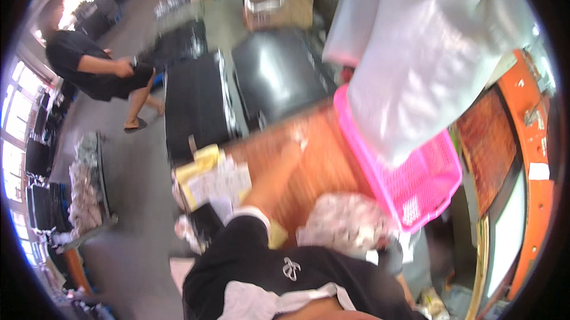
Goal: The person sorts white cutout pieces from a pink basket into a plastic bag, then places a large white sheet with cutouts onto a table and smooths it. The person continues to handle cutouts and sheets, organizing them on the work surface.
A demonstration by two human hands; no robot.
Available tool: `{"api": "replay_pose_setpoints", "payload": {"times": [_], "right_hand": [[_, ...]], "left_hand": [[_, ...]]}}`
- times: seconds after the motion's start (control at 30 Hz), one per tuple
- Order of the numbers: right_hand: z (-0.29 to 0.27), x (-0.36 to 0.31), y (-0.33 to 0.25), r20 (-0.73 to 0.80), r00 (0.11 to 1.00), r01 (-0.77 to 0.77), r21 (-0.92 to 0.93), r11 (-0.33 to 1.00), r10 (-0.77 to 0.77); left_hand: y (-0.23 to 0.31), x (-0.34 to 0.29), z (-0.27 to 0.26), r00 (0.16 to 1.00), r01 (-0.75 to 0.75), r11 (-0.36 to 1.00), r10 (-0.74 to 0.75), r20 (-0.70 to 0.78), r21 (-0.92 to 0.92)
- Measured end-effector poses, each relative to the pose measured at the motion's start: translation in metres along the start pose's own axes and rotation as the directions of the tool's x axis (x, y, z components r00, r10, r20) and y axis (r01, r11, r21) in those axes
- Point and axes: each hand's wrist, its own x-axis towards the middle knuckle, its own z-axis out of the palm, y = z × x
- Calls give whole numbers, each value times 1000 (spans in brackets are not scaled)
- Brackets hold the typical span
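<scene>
Floor (133, 201): grey, stretching from near left to far left
Windows (15, 159): bright panes along the left
Light: white glare at the windows
Table (329, 162): reddish-brown wood, near middle
Orange frame (535, 219): right

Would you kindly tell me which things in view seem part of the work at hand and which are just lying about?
Probably in use, near the left hand (blurred, so its grip cannot be read):
wooden tabletop
pink plastic basket
translucent plastic sheeting

Apparently just lying about:
yellow and white papers
glossy black-covered stack
brown package
</scene>
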Motion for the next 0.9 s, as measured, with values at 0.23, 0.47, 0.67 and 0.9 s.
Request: {"api": "replay_pose_setpoints", "payload": {"times": [0.23,0.47,0.67,0.9], "right_hand": [[16,10,-13,22,866,-349,743,571,500],[16,13,-19,81,885,-309,839,447,459],[10,23,-29,-60,994,78,-175,981,-89],[12,16,-31,-20,962,-239,416,878,271]], "left_hand": [[-3,-17,11,923,-59,-64,376,79,996],[25,-73,20,993,117,28,14,-118,993],[55,-179,110,665,-483,768,9,747,420],[-45,-229,76,527,-806,-94,-562,637,584]]}}
